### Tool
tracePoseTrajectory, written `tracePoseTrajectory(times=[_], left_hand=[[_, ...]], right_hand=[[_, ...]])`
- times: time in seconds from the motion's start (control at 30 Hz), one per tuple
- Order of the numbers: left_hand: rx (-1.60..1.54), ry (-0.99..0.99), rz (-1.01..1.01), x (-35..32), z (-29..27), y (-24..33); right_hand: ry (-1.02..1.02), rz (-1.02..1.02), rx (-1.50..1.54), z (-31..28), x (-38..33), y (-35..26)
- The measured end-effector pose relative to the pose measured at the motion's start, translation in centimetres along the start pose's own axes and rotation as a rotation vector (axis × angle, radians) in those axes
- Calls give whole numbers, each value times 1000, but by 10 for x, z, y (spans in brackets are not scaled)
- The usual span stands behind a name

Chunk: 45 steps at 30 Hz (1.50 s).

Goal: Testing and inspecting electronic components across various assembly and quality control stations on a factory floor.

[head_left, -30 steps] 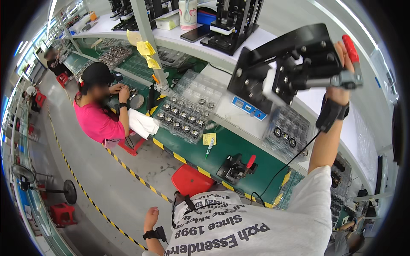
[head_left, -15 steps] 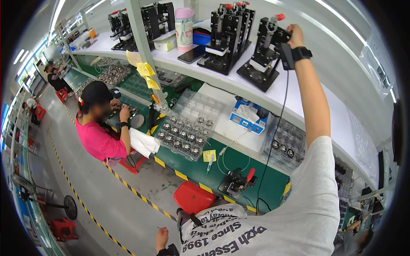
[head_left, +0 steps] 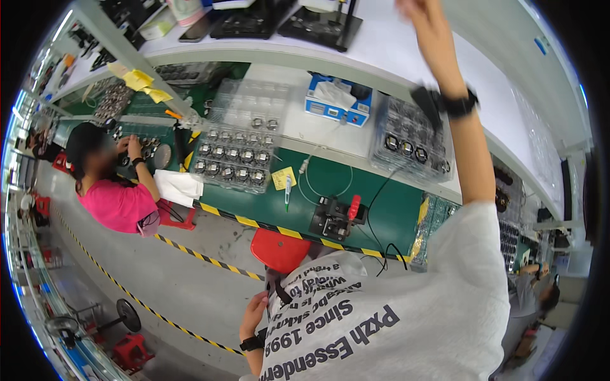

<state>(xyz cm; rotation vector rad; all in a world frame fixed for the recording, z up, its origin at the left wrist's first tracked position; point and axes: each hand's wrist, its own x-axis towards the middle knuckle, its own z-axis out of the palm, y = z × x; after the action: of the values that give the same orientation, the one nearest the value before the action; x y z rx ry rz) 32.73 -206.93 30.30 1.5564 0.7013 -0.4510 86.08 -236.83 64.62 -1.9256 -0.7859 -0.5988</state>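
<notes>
My right hand (head_left: 419, 11) is raised high at the picture's top edge, blurred and partly cut off, above the white upper shelf (head_left: 406, 51). Whether it holds anything is not visible. A black band sits on that wrist (head_left: 459, 103). Just left of the hand, black press fixtures (head_left: 321, 24) stand on the shelf. My left hand (head_left: 253, 312) hangs low beside my grey printed shirt, fingers loosely apart and holding nothing, a black band on its wrist.
Below the shelf lies a green workbench (head_left: 381, 203) with clear trays of round metal parts (head_left: 234, 159), a blue-and-white box (head_left: 333, 101) and a small black press with a red handle (head_left: 337, 216). A red stool (head_left: 279, 249) stands underneath. A seated person in pink (head_left: 117, 202) works at left.
My right hand carried a black press fixture up and set it on the upper shelf, then lifted clear of it. The view has tipped down toward the bench. My left hand stayed low.
</notes>
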Motion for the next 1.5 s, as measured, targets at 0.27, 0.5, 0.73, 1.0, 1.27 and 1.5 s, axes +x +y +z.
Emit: tracePoseTrajectory(times=[0.27, 0.5, 0.73, 1.0, 1.27, 1.5], left_hand=[[162, -301, -92, 31, 16, 37], [334, -241, -114, 14, 44, 87], [269, -111, -217, -9, 57, 66], [166, -20, -338, -20, 62, 49], [476, 74, -302, 2, 57, 113], [325, -139, 294, 90, 105, 227]], right_hand=[[-862, 344, -255, 12, -255, 81], [-750, 464, -87, 121, -353, 199], [-1079, 75, -80, 172, -328, 200], [-1252, -45, 202, 218, -331, 165], [-1258, -610, 5, 256, -333, 166], [-974, -487, -97, 199, -317, 174]])
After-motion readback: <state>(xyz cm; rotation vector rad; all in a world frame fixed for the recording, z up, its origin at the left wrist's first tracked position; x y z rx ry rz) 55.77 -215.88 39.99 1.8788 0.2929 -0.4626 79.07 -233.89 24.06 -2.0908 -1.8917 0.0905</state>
